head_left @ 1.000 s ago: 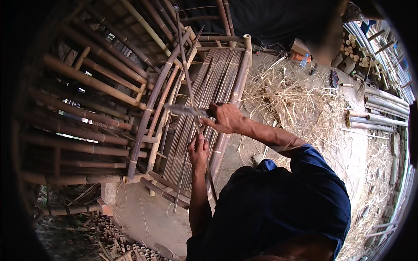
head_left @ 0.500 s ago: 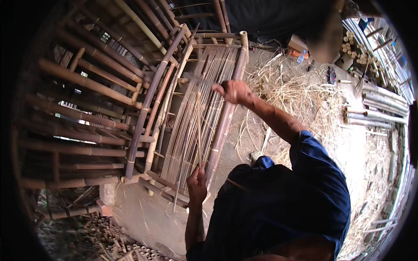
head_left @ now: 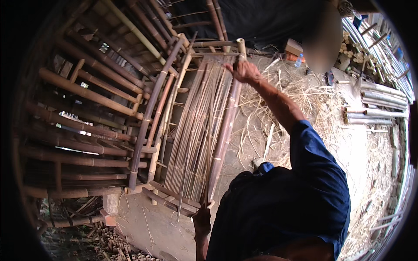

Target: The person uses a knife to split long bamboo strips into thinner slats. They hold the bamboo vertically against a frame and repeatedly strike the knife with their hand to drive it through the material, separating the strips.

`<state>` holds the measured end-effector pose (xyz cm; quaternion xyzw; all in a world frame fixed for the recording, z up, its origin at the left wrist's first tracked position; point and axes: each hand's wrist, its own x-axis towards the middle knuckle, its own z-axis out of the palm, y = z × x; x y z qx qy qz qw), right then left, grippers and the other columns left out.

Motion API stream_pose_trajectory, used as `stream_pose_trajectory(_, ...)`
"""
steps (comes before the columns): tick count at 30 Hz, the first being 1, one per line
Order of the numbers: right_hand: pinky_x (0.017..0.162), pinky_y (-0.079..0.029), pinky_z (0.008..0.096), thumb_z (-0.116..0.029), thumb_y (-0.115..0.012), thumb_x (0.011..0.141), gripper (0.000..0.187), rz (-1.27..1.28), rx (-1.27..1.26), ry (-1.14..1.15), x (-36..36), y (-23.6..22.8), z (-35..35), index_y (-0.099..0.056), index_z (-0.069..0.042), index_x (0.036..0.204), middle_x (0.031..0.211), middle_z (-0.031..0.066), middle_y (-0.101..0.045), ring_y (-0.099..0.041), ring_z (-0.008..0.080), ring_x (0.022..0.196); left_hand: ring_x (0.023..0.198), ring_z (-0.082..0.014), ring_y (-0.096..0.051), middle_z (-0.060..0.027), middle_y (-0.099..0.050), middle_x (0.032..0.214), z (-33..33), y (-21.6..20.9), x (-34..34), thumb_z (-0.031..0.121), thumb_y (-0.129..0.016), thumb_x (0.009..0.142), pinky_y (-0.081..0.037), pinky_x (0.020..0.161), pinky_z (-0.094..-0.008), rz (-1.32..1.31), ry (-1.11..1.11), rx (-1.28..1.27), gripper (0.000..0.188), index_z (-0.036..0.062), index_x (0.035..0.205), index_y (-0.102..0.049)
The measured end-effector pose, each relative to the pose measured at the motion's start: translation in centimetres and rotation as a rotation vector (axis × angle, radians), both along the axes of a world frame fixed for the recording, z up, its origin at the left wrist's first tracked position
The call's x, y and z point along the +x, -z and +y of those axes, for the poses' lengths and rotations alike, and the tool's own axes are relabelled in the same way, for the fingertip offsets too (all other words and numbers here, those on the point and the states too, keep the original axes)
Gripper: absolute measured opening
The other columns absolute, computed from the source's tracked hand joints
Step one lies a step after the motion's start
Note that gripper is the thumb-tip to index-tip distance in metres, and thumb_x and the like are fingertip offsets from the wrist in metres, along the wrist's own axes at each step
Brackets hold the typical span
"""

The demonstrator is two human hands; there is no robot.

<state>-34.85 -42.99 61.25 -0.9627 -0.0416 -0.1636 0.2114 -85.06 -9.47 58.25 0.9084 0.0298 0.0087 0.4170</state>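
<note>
A long bamboo bench frame (head_left: 226, 126), filled with thin lengthwise bamboo strips (head_left: 187, 130), lies in front of me. My left hand (head_left: 201, 219) is closed on the near end of a narrow bamboo strip (head_left: 208, 161), just past the frame's near end. That strip stretches away over the others, toward the far end. My right hand (head_left: 246, 71) is at the far right corner, beside the upright bamboo post (head_left: 241, 45). Its fingers are curled, with the thumb side toward the strips. Something dark and blurred shows by them, but I cannot make out what it is.
Bamboo furniture frames (head_left: 96, 95) are stacked on the left. Loose shavings (head_left: 287, 95) litter the floor to the right. Cut poles (head_left: 376, 108) lie at the far right, and a cardboard box (head_left: 294, 47) and clear bottle (head_left: 299, 60) stand behind. Short bamboo pieces (head_left: 117, 243) are piled near left.
My right hand has moved farther away and slightly right, to the frame's corner. My left hand has drawn nearer to me, taking the bamboo strip's near end with it.
</note>
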Motion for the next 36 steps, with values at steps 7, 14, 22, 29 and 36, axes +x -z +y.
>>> stream_pose_trajectory(7, 0.043, -0.046, 0.0347, -0.051, -0.053, 0.096, 0.057, -0.375, 0.322, -0.155, 1.6, 4.4, -4.4, -0.067, 0.004, 0.102, 0.061, 0.0066, -0.055, -0.054, 0.0200, 0.049, 0.050, -0.0002, -0.034, 0.0087, -0.037, 0.060, -0.4, 1.4, 1.6, 0.022, -0.050, 0.103, -0.027, 0.046, -0.0200, 0.217, 0.073, -0.282, 0.036, -0.0023, 0.128, -0.059)
stream_pose_trajectory(14, 0.036, -0.042, 0.0300, -0.048, -0.065, 0.089, 0.048, 0.501, 1.173, -0.151, -19.2, 8.8, 6.8, -0.067, -0.001, 0.080, 0.054, 0.0052, -0.056, -0.050, 0.0112, 0.041, 0.045, -0.0034, -0.038, 0.0060, -0.039, 0.055, -2.2, 2.5, 9.0, 0.035, -0.039, 0.106, -0.032, 0.042, -0.0224, 0.357, 0.017, -0.483, 0.045, -0.0014, 0.120, -0.062)
stream_pose_trajectory(22, 0.054, -0.046, 0.0340, -0.029, -0.065, 0.090, 0.029, 0.608, 1.268, -0.387, -22.1, 8.6, 12.1, -0.069, -0.003, 0.078, 0.063, 0.0042, -0.061, -0.056, 0.0145, 0.056, 0.068, -0.0149, -0.058, -0.0054, -0.057, 0.075, -2.5, 0.2, 10.7, 0.040, -0.036, 0.106, -0.049, 0.063, -0.0320, 0.510, -0.129, -0.492, 0.051, 0.0029, 0.137, -0.051)
stream_pose_trajectory(29, 0.048, -0.051, 0.0301, -0.034, -0.054, 0.097, 0.040, 0.065, 0.642, -0.439, -4.5, 9.9, 6.2, -0.071, -0.002, 0.079, 0.067, 0.0098, -0.066, -0.060, 0.0129, 0.053, 0.078, -0.0180, -0.058, -0.0079, -0.060, 0.078, 5.3, 5.5, -5.4, 0.051, -0.039, 0.102, -0.044, 0.075, -0.0355, 0.648, -0.160, -0.415, 0.061, -0.0047, 0.118, -0.058)
stream_pose_trajectory(36, 0.036, -0.040, 0.0354, -0.068, -0.040, 0.095, 0.075, 0.436, 0.604, -0.143, -4.8, 6.1, 4.2, -0.064, 0.000, 0.074, 0.055, 0.0060, -0.050, -0.048, 0.0133, 0.046, 0.061, -0.0090, -0.046, 0.0002, -0.050, 0.068, -1.1, 3.2, 5.1, 0.040, -0.050, 0.101, -0.039, 0.056, -0.0283, 0.184, -0.110, -0.125, 0.044, -0.0028, 0.107, -0.061)
